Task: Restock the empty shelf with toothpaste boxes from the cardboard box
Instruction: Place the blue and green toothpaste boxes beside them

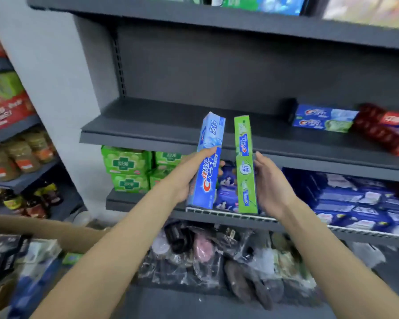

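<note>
My left hand point(190, 172) grips a blue Crest toothpaste box point(209, 157), held upright with its far end over the front lip of the dark shelf point(152, 120). My right hand point(271, 183) holds a green Crest toothpaste box point(245, 166) upright beside the blue one, a small gap between them. The left and middle of that shelf are bare. Two stacked blue toothpaste boxes point(323, 118) and red toothpaste boxes point(382, 127) lie at its right end. The rim of a cardboard box point(55, 229) shows at the lower left, behind my left forearm.
Green packs point(124, 169) and blue packs point(355, 201) fill the shelf below. Plastic-wrapped goods point(217, 256) lie on the lowest level. A neighbouring rack at the left carries jars point(21, 155) and red cartons point(7, 111). Another shelf board point(217, 21) hangs above.
</note>
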### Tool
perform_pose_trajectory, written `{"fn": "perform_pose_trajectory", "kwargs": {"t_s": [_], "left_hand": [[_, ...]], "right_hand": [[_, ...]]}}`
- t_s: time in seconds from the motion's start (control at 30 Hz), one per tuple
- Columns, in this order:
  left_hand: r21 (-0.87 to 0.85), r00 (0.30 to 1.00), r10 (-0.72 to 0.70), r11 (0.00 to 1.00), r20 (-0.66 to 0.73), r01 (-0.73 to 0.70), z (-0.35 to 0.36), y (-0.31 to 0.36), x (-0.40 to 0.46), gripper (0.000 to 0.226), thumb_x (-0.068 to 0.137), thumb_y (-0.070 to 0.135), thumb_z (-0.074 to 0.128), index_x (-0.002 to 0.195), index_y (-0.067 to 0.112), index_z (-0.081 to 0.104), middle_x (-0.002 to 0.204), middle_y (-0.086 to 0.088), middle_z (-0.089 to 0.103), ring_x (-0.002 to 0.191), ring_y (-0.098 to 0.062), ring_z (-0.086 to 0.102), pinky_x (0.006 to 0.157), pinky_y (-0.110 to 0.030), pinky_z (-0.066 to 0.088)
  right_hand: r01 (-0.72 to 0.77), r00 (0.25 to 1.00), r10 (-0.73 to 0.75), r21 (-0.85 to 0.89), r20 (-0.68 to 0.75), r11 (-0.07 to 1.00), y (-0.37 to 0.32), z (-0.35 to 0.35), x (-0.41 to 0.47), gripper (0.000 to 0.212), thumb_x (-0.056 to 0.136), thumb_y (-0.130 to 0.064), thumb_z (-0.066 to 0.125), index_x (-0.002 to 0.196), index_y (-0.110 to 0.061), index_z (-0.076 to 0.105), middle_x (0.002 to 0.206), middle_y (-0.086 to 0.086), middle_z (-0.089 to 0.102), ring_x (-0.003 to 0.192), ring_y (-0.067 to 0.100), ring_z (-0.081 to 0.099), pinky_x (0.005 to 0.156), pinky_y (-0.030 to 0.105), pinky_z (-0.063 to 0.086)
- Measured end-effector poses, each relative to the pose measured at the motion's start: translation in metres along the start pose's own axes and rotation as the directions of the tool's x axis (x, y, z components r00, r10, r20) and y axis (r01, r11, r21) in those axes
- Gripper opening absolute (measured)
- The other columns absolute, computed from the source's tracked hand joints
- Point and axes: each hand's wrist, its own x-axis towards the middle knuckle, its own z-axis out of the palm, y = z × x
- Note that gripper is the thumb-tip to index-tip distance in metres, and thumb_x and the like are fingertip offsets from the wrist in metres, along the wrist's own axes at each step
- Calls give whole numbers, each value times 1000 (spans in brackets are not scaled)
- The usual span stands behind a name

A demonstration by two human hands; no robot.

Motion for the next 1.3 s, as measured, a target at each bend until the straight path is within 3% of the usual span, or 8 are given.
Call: {"fn": "perform_pose_trajectory", "kwargs": {"t_s": [0.4,0.57,0.77,1.0,1.07,1.13,1.23,1.3], "left_hand": [[119,998,48,992,-27,-45,195,10,100,25,89,35,60,103,14,62,80,-4,72,50,-11,64,51,-20,52],[176,989,138,976,-48,-128,223,24,144,28,90,35,60,108,14,60,82,-5,71,55,-13,64,57,-24,54],[233,978,196,957,-68,-175,235,41,194,22,88,33,63,101,15,58,78,-6,69,48,-13,63,46,-20,51],[311,973,225,930,-55,-198,247,47,226,12,90,31,61,88,20,58,76,-6,68,46,-14,60,43,-17,49],[336,977,203,927,-70,-169,251,48,233,12,90,32,61,89,20,58,77,-5,69,47,-15,61,45,-18,50],[329,980,182,933,-80,-146,254,48,238,14,89,30,62,95,18,59,83,-7,70,54,-18,62,50,-21,51],[323,984,162,937,-72,-130,261,46,245,20,85,25,68,101,15,61,91,-11,72,60,-20,64,55,-24,52],[334,985,160,933,-60,-131,268,45,249,21,81,22,72,97,14,62,87,-12,71,61,-20,64,56,-25,52]], "right_hand": [[35,967,-119,-347,-224,937,-134,-194,20,22,94,-26,52,95,-8,64,64,5,68,49,16,62,50,24,52],[106,909,-370,-753,-191,650,-170,-246,62,32,92,-12,57,122,-1,58,103,10,67,74,16,63,73,32,49],[120,921,-383,-889,-67,443,-206,-274,111,44,84,-6,67,127,-6,55,115,12,62,97,19,58,97,41,45],[35,948,-316,-999,40,-22,-225,-296,146,41,84,-17,69,123,-10,59,126,6,61,116,22,55,95,25,38],[69,942,-331,-997,55,31,-226,-303,151,36,86,-15,67,120,-8,60,119,7,63,108,20,57,92,25,40],[130,935,-355,-939,10,318,-228,-306,154,29,86,-9,65,115,-5,61,105,8,63,97,18,58,83,24,45],[163,972,-227,-522,-61,837,-228,-301,153,20,90,-3,56,109,-5,58,93,9,65,81,20,62,73,28,53],[186,978,-205,-256,-50,949,-225,-298,156,20,89,4,50,106,-3,56,86,11,66,74,22,65,66,36,59]]}}
